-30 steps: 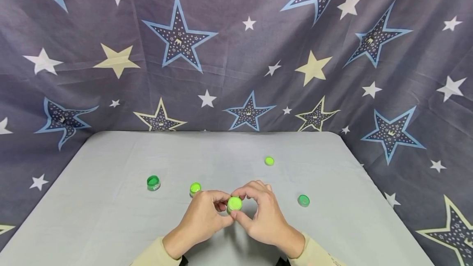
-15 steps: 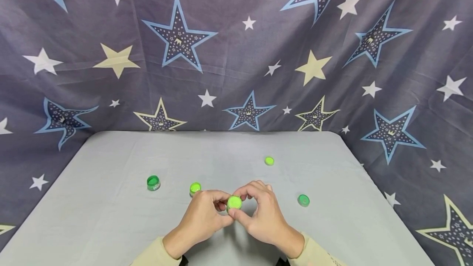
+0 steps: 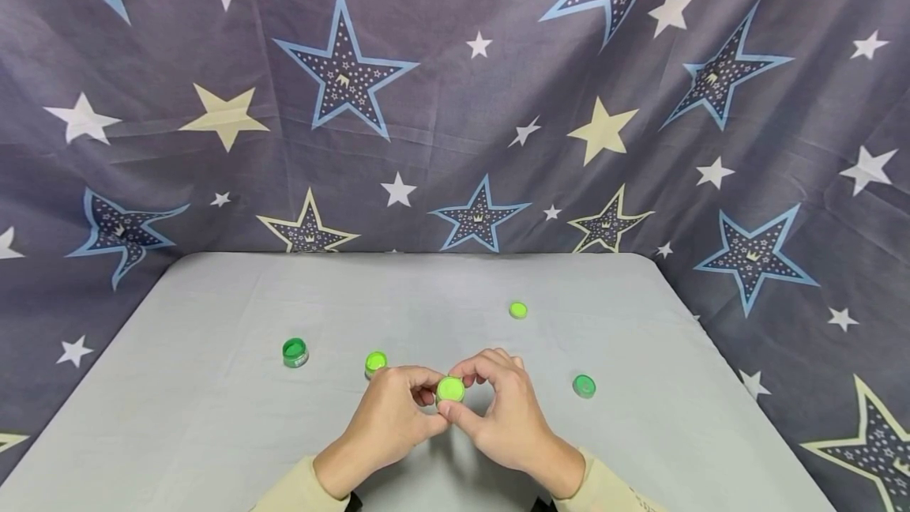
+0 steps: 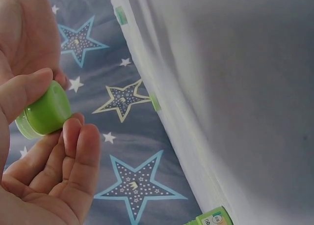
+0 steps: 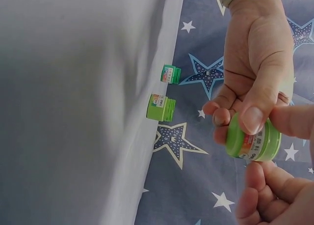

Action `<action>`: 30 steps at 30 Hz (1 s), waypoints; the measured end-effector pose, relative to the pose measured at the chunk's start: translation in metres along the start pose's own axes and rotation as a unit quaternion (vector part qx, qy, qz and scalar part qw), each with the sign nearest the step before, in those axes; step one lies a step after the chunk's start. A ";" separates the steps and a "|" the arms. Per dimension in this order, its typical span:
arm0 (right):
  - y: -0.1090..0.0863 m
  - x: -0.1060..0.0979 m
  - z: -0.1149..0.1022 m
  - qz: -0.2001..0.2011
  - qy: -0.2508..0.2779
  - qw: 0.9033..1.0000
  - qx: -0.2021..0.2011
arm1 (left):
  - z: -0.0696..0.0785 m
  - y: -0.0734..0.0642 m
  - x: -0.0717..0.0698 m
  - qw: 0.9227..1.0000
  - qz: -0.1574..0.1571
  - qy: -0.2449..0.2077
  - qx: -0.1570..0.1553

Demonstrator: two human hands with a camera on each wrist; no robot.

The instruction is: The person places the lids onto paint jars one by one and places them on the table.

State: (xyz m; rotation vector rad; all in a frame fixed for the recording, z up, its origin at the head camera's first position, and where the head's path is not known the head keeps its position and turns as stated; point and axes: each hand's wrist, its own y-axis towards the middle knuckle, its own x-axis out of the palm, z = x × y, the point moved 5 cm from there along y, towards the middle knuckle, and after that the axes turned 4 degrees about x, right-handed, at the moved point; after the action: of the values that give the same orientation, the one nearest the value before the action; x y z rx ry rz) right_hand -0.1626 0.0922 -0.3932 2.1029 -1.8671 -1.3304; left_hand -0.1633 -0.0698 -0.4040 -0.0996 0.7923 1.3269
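A small lime-green paint jar (image 3: 451,390), lid on, is held between both hands above the table, its lid facing the head camera. My left hand (image 3: 391,417) grips the lower part of the jar with thumb and fingers. On the lid's side, the right hand (image 3: 506,419) pinches the rim between thumb and index finger. In the right wrist view the jar (image 5: 252,142) shows a printed label, partly covered by a thumb. Nearest to the left hand stands an uncapped lime-green jar (image 3: 375,363), its base partly hidden by the knuckles.
An uncapped dark green jar (image 3: 295,352) stands farther left. To the right lie a green lid (image 3: 584,385) and, farther back, a lime-green lid (image 3: 518,310). The grey-covered table (image 3: 213,417) ends against a star-patterned cloth (image 3: 441,101).
The right thumb and index finger have shifted slightly left around the lid, and the jar has moved a little with them. My left hand and the things on the table look unmoved.
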 end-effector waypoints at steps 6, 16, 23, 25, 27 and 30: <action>0.000 0.000 0.000 0.006 -0.004 1.000 -0.015 | 0.001 0.000 0.000 1.000 -0.001 -0.006 0.006; 0.001 -0.002 -0.002 0.018 -0.019 0.999 -0.030 | -0.002 -0.001 -0.003 1.000 -0.006 -0.001 0.019; 0.002 -0.005 0.000 0.005 -0.023 1.000 -0.002 | -0.003 0.000 -0.006 0.999 0.001 0.001 0.037; 0.001 -0.006 0.001 0.000 -0.030 1.000 0.000 | -0.004 -0.001 -0.008 0.999 0.010 0.003 0.045; 0.001 -0.007 0.002 -0.004 -0.040 0.999 -0.003 | -0.005 -0.001 -0.011 0.999 0.018 0.007 0.046; 0.001 -0.008 0.003 -0.007 -0.055 0.998 -0.011 | -0.006 -0.001 -0.016 0.998 0.031 0.021 0.041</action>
State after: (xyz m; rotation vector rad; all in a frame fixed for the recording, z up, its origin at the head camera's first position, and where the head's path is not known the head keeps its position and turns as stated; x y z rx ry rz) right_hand -0.1638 0.1001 -0.3898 2.0756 -1.8725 -1.4923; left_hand -0.1653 -0.0866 -0.4001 -0.0384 0.8894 1.3531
